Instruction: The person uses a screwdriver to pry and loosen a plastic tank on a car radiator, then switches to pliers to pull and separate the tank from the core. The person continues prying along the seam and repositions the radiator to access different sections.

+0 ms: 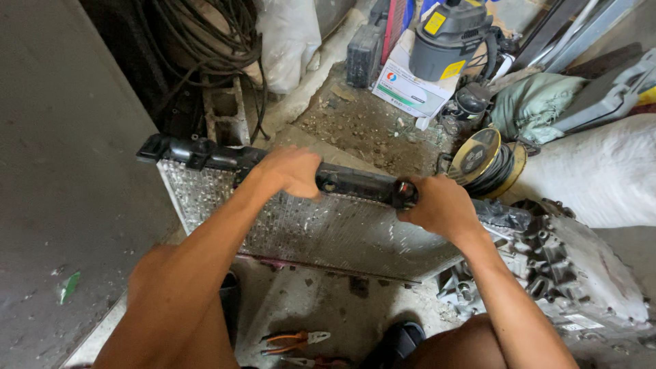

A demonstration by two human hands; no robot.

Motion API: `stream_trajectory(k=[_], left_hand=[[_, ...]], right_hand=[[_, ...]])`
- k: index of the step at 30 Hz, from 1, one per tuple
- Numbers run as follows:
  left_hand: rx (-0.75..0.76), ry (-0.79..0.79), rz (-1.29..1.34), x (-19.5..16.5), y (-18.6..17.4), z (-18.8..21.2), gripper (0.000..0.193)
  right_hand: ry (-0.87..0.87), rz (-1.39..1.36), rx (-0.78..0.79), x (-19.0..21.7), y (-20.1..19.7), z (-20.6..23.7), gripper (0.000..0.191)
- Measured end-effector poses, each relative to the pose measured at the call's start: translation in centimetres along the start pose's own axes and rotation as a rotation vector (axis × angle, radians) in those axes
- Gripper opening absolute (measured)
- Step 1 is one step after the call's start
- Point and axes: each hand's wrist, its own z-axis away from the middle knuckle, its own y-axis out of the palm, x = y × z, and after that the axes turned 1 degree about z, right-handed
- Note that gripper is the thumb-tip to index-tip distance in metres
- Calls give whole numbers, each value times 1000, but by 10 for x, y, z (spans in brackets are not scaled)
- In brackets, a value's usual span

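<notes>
A car radiator (pixel 321 229) with a silvery finned core stands tilted in front of me, its black plastic top tank (pixel 205 156) running across the upper edge. My left hand (pixel 290 171) grips the middle of that black tank from above. My right hand (pixel 437 205) is closed on the tank's right end, next to a round port (pixel 404 193). Both forearms reach out over the core.
A grey metal gearbox casing (pixel 567 273) lies at right, touching the radiator's corner. Orange-handled pliers (pixel 294 339) lie on the floor by my knees. Behind are a cable spool (pixel 486 160), a grey vacuum cleaner (pixel 447 37), a concrete block (pixel 225 113), coiled cables and white sacks.
</notes>
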Motion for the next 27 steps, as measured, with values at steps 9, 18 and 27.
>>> stream_trajectory(k=[9,18,27], left_hand=[[-103,64,-42,6,13,2,64],[-24,-46,122,1,4,-5,78],[-11,-136,117,-6,12,-21,80]], right_hand=[[-43,-203,-42,-2,-4,7,46],[-73,-1364,-185,-7,-39,2,50],[-151,-1935,-166,48,-32,-62,43]])
